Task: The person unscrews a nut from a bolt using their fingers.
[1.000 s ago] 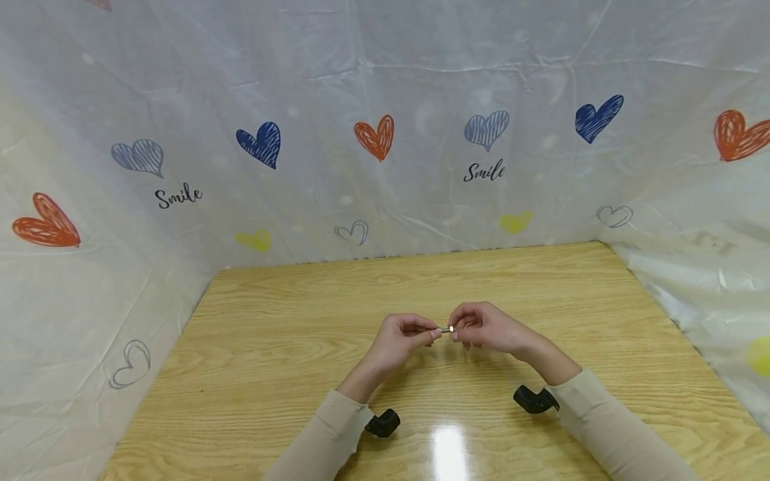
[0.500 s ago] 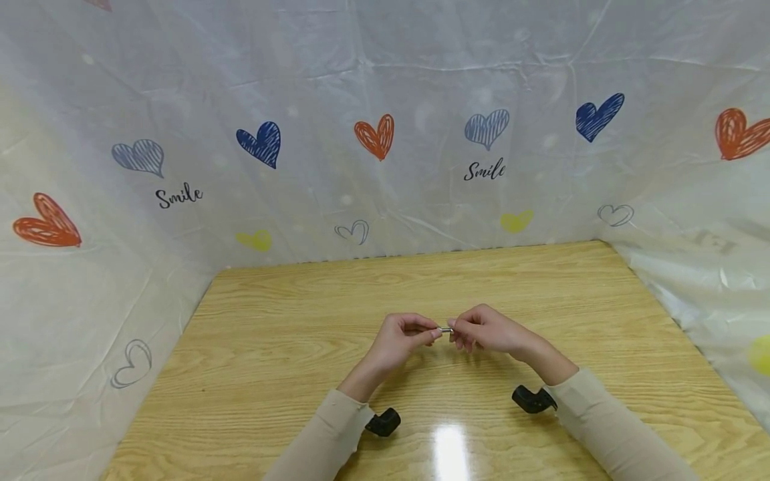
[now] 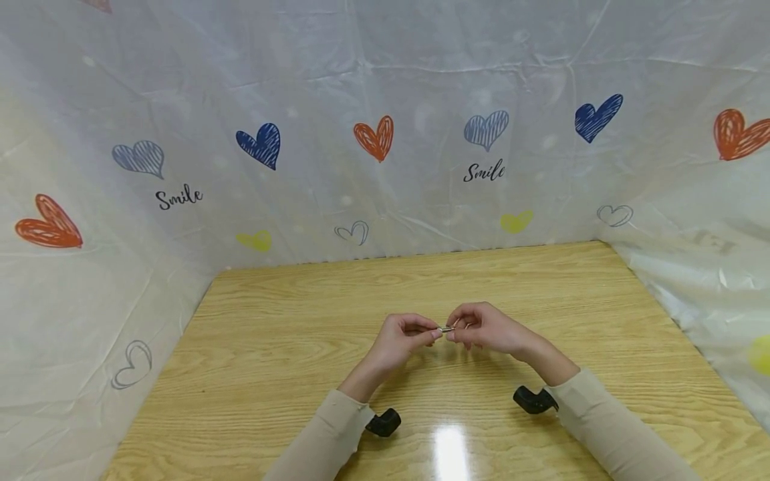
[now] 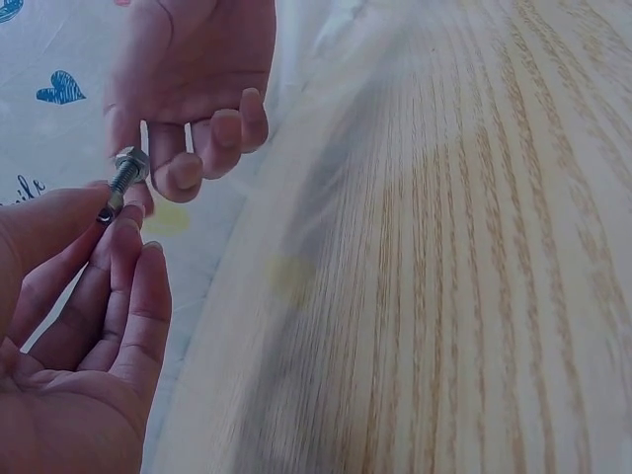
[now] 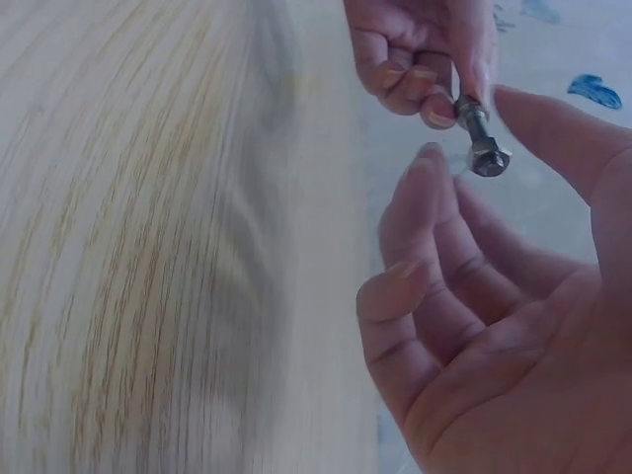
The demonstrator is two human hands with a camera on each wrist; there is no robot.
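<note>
- The left hand (image 3: 394,341) pinches one end of a silvery, threaded metal bolt (image 4: 121,182) between thumb and fingers.
- The right hand (image 3: 493,329), thumb and fingers parted, grips nothing beside the bolt's other end, which bears a silvery hexagonal metal nut (image 5: 485,156).
- Beneath: a rectangular, yellow-brown, wood-grained table (image 3: 271,347).

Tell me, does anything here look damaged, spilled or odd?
Nothing stands out: the left hand pinches a bolt bearing a nut. The sheet is creased, and the bright patch on the table looks like reflected light, not a spill.
</note>
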